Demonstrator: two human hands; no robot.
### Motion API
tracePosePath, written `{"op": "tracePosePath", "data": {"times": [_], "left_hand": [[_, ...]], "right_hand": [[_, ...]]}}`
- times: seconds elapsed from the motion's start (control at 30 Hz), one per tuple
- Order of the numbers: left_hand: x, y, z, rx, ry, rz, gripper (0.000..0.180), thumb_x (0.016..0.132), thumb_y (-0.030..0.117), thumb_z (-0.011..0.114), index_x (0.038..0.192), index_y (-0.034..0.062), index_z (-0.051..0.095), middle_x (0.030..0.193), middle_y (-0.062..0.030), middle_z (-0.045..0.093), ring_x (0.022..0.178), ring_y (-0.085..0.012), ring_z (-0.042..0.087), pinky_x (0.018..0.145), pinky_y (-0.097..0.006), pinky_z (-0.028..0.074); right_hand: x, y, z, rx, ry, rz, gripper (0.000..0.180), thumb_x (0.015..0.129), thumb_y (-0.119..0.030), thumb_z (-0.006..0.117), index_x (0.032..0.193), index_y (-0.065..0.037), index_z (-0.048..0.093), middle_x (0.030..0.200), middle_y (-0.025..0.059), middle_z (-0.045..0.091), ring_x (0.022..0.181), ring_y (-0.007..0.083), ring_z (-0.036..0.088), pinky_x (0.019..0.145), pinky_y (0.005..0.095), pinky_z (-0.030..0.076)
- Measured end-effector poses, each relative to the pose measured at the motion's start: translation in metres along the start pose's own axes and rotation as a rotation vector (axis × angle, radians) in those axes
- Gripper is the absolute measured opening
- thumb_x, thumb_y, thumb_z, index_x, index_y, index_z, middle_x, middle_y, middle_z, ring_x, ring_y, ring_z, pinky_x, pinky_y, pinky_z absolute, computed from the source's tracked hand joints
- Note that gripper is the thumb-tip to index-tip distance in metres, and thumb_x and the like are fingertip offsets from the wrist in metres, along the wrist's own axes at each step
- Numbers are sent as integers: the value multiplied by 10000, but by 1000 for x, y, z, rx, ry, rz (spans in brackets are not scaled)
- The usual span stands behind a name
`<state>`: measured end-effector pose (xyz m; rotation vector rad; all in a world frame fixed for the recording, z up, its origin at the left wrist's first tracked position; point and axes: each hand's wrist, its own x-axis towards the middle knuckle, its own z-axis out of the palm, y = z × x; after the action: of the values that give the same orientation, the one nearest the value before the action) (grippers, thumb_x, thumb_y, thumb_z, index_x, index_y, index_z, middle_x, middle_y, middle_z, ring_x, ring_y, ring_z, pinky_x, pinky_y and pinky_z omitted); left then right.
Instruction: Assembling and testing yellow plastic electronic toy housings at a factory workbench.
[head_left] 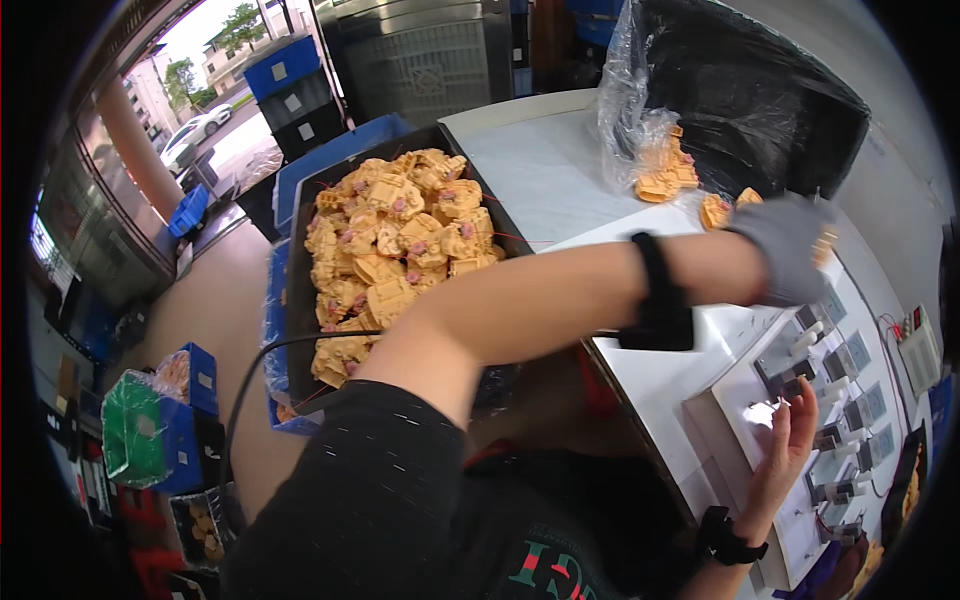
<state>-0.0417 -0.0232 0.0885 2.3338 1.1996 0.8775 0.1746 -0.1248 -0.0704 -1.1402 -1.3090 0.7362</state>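
My left hand (792, 250), in a grey glove, reaches across the white worktop and is smeared by motion. A small yellow bit shows at its far edge; whether the fingers hold it I cannot make out. Just beyond the hand lie loose yellow moulded plastic parts (716, 211). My bare right hand (785, 450) is raised at the lower right, thumb and fingers apart, with nothing visible between them. It is over a white fixture box (735, 425) bearing a row of several metal clamps with white handles (806, 338).
A black crate (300, 300) heaped with yellow plastic parts (400, 230) stands left of the worktop (530, 150). A tipped black bin (760, 90) lined with clear plastic lies at the back. A small meter box (918, 350) is at the right. Blue bins (180, 440) stand on the floor.
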Motion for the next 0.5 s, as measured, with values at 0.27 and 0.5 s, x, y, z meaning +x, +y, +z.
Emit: {"op": "tracePosePath", "data": {"times": [0.27,0.5], "left_hand": [[-180,-178,-141,455,-439,-865,534,787,347,551,1213,26,558,1096,-156,656,898,-287,656,838,-380,498],[-187,-192,-148,895,-235,-869,417,793,237,564,1195,145,628,1137,-167,648,1062,-326,618,920,-395,481]], "right_hand": [[2,-8,0,-49,45,0,452,944,-160,566,1378,-79,472,1153,24,520,971,96,484,849,223,395],[7,2,7,109,-2,-27,509,904,-28,575,1395,-56,442,1173,31,526,868,59,460,776,190,402]]}}
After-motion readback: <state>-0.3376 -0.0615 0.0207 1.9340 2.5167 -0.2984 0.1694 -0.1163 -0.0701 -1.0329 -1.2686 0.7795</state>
